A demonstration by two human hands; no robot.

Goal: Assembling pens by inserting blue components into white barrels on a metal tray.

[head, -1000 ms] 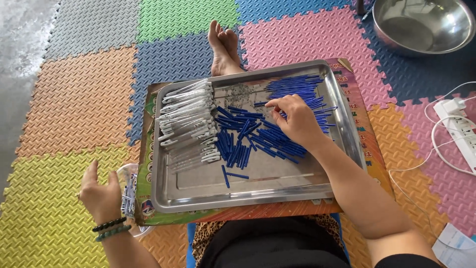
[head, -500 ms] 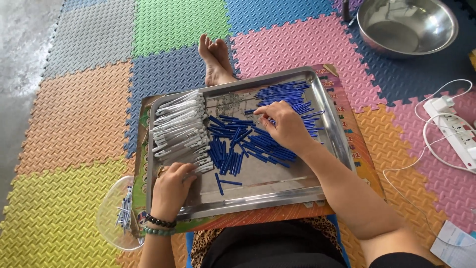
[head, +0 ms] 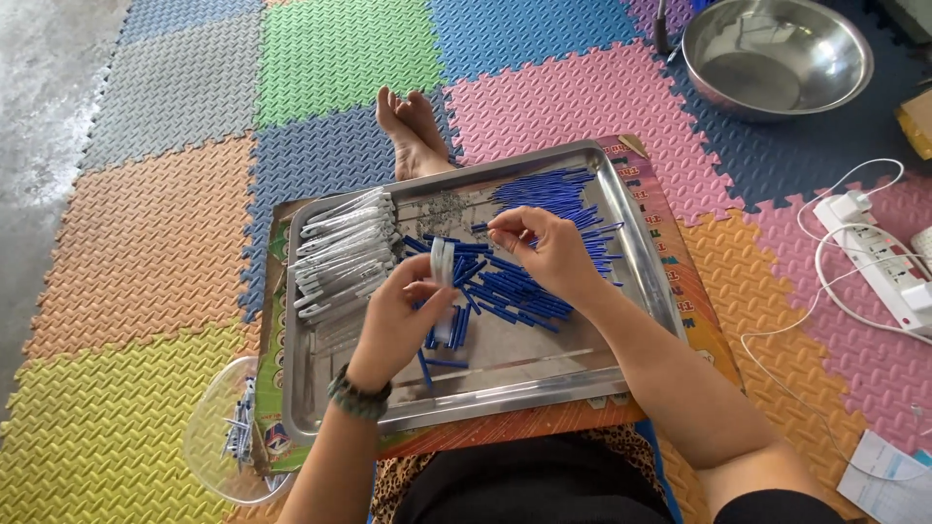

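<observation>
Both hands pinch: left hand (head: 403, 311) one white tube (head: 442, 262), right hand (head: 544, 247) something unclear, above one tray (head: 641, 252).

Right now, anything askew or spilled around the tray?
Nothing spilled. The blue tubes lie in a loose, crisscrossed heap on the steel tray, unlike the neatly stacked white barrels. The tray sits slightly crooked on its cardboard.

Head camera looks steeply down, close over the metal tray (head: 636, 252).
</observation>
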